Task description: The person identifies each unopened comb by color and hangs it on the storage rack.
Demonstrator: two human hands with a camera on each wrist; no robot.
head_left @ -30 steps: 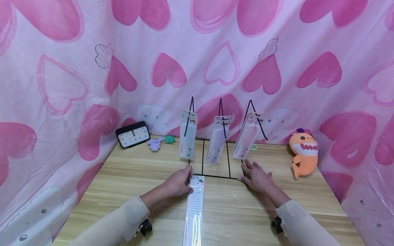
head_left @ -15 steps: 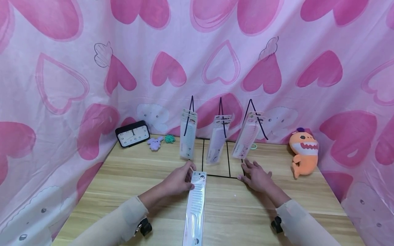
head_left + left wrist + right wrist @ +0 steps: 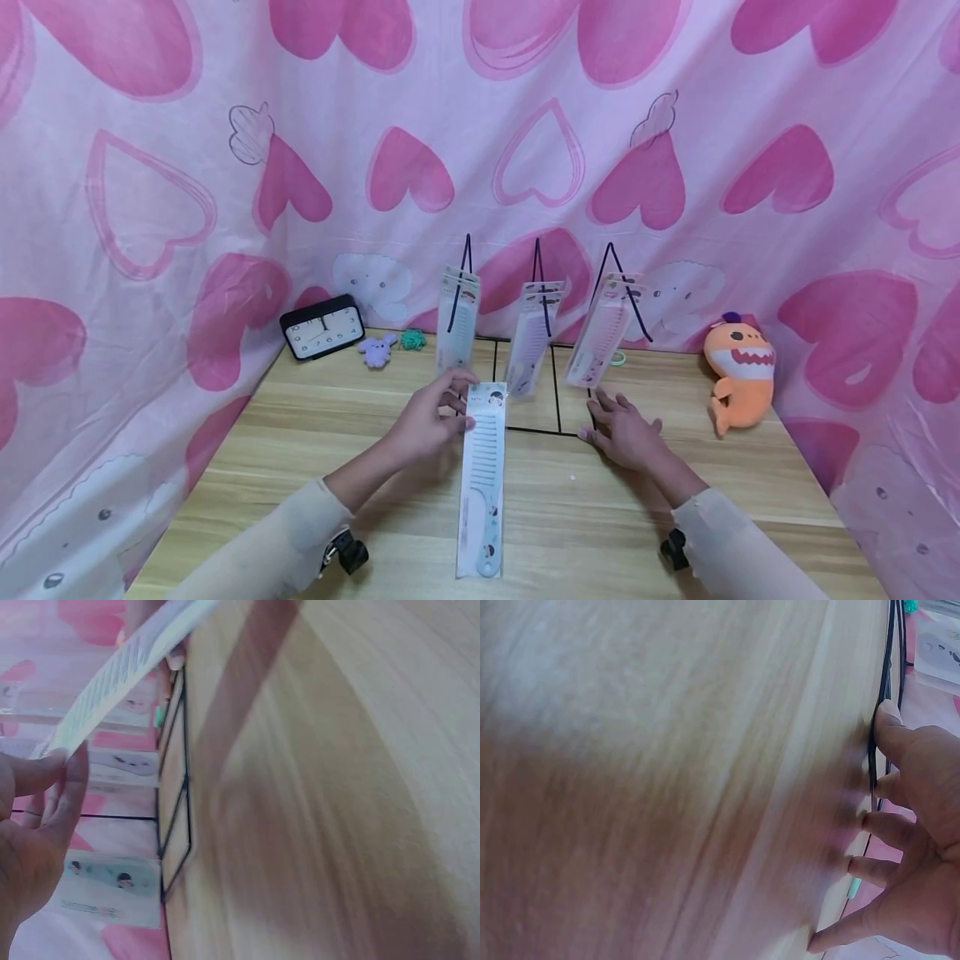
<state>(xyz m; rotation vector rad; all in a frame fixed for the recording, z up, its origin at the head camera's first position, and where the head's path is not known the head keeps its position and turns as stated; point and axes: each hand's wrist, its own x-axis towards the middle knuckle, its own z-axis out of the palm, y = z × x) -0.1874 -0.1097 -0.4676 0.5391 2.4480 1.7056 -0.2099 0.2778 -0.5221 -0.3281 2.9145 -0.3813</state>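
Observation:
In the head view my left hand [image 3: 427, 421] pinches a packaged comb [image 3: 483, 479] by its upper left edge. The comb is pale blue-white, in a clear sleeve with a printed card, raised off the table with its handle toward me. The left wrist view shows thumb and fingers on the comb's end [image 3: 112, 682]. Ahead stands a black wire rack [image 3: 536, 431] with three upright hooks. Packaged combs hang there: bluish left [image 3: 457, 329], purplish middle [image 3: 531, 346], pinkish right [image 3: 600, 342]. My right hand [image 3: 626, 432] rests fingers spread at the rack's front right corner, thumb touching the wire [image 3: 873, 757].
On the wooden table [image 3: 600, 533], a black-framed clock [image 3: 324, 327], a purple figure [image 3: 377, 351] and a green tangled item [image 3: 413, 339] stand back left. An orange shark plush [image 3: 742, 375] sits at right. Heart-patterned cloth [image 3: 412, 171] hangs behind.
My left hand has raised the packaged comb and carried it forward toward the rack; its whole length now shows in the head view. My right hand has stayed in place.

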